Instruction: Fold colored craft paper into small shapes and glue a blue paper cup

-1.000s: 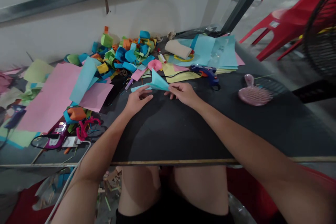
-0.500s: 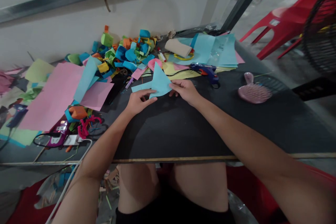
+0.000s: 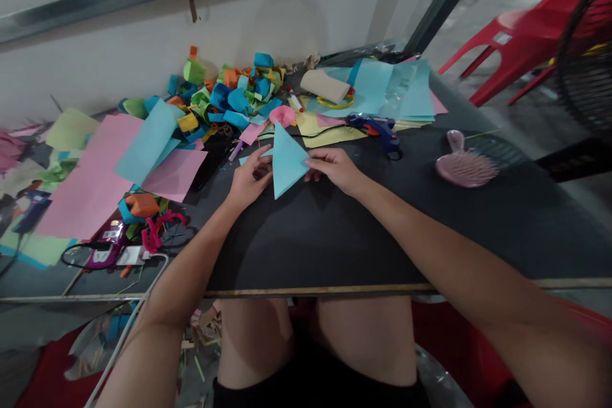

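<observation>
A folded light-blue paper triangle (image 3: 287, 162) is held up over the dark table, with one point upward and another downward. My right hand (image 3: 337, 171) pinches its right-hand corner between thumb and fingers. Beside the triangle's left edge, my left hand (image 3: 249, 180) has its fingers curled but apart; whether a fingertip touches the paper I cannot tell. A light-blue paper piece shows partly behind the left fingers. Just beyond the triangle's top lies a round pink paper piece (image 3: 282, 116).
Colourful folded paper pieces (image 3: 229, 99) heap against the wall. Pink sheets (image 3: 90, 185) and a purple device (image 3: 109, 243) lie left. A blue glue gun (image 3: 380, 131), light-blue sheets (image 3: 375, 86) and a pink hairbrush (image 3: 466, 169) lie right. A black fan (image 3: 586, 57) stands by the right edge.
The blue paper has turned so its lower point now hangs down and its folded face shows as a triangle. My left fingers have come off its lower edge, opening slightly leftward.
</observation>
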`<state>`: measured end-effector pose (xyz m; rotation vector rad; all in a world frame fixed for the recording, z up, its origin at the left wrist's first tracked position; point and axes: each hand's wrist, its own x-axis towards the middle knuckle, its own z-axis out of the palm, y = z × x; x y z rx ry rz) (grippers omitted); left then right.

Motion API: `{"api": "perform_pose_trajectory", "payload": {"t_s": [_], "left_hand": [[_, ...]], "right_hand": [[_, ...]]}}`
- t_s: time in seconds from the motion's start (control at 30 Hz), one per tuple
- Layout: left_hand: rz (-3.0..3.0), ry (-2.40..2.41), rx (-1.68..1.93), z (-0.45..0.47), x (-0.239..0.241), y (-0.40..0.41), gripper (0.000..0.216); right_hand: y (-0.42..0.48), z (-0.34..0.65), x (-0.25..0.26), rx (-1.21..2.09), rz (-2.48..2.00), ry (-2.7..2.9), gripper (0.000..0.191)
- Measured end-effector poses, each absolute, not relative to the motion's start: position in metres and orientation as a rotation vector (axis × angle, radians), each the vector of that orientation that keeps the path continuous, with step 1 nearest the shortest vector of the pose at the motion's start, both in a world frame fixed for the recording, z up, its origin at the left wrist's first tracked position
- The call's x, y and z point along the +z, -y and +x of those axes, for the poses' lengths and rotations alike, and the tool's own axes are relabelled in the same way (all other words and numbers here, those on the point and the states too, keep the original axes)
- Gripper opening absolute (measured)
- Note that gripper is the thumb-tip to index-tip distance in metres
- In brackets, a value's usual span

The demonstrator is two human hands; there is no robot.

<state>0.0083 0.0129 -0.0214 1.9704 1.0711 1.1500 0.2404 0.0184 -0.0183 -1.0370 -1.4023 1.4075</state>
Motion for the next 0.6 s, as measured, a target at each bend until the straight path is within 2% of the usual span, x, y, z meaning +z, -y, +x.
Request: {"api": "perform_pose_trajectory", "payload": {"t_s": [0.1,0.23,0.4,0.6], "left_hand": [[1.913,-1.129,1.133,0.01,-0.018,-0.01,0.022],[1.738,-1.182,1.128,0.014,-0.015,-0.006,0.032],[1.558,-1.161,1.081,0.021,-0.012,-0.002,0.038],[1.521,-1.121,0.994,0.023,-0.01,-0.001,0.048]], "right_hand": [[-0.014,0.236,-0.016,1.483,-1.0,1.461,0.042],[-0.01,0.235,-0.012,1.515,-0.919,1.449,0.057],[-0.005,0.235,-0.007,1.28,-1.066,1.579,0.042],[-0.002,0.234,-0.005,1.111,-1.138,1.649,0.049]]}}
